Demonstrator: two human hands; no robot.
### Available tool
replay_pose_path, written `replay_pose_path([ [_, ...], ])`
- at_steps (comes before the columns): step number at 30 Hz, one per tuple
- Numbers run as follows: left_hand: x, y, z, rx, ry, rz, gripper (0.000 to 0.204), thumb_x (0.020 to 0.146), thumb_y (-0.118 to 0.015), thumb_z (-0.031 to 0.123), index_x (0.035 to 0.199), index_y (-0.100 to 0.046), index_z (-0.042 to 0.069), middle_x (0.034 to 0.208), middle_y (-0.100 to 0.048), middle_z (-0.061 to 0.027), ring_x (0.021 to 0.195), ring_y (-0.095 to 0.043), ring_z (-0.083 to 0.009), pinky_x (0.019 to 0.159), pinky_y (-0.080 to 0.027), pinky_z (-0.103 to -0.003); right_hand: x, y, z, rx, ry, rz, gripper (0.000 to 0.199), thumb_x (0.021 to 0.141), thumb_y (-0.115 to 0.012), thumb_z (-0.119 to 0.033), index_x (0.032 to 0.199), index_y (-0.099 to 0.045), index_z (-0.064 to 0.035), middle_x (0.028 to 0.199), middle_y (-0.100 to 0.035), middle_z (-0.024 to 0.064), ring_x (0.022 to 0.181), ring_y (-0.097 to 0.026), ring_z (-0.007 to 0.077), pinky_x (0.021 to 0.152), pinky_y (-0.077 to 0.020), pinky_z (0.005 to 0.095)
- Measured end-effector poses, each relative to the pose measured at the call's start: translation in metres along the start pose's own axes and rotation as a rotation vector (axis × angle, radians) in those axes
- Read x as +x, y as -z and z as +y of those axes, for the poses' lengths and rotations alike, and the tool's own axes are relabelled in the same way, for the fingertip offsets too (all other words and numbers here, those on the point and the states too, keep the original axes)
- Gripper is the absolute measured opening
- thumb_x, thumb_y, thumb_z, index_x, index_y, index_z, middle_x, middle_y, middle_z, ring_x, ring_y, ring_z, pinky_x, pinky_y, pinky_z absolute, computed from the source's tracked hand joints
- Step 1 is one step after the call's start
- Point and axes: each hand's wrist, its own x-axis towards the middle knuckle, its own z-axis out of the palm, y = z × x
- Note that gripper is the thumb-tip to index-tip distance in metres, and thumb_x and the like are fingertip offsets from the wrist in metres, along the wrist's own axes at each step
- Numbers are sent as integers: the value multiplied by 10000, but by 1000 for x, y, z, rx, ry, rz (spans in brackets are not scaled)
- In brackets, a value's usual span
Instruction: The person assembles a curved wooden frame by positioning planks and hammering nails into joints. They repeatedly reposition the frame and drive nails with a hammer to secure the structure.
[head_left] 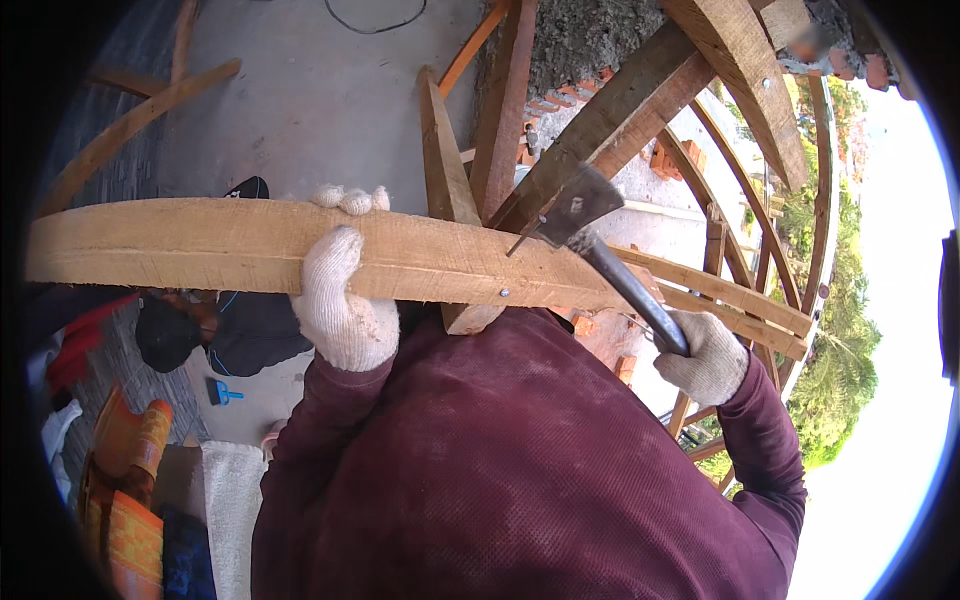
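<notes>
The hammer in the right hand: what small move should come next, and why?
Probably lever the hammer back a little to draw the nail. Its head sits at a nail standing slanted and proud of the wooden plank; the right hand grips the handle end and the left hand clamps the plank.

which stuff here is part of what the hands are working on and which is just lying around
In use: wooden plank gripped by left hand; hammer in right hand; nail under the hammer head.

Lying about: blue tool on the floor, orange sacks, black cable.
</notes>
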Motion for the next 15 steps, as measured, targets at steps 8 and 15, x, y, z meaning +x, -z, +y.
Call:
replay_pose_path([
  [8, 3, 12, -1, 75, 4, -28, 370, 868, -589, 50, 1229, -514, 22, 1160, -555, -122, 1101, -591, -237, 1088, -462, -500, 12, 6, -15, 103, -112, 17, 132, 745, -662, -63, 801, -543, -61, 655, -540, 20, 561, -552, 134, 530, -480, 321],
  [15, 3, 0, 0, 94, -13, -92, 317, 864, -547, 32, 1181, -539, 20, 1146, -546, -111, 1104, -571, -232, 1104, -429, -507, -6, 64, -26, 1095, 762, 509, 121, 815, -553, 29, 865, -489, -60, 604, -478, -1, 388, -479, 96, 343, -452, 210],
])
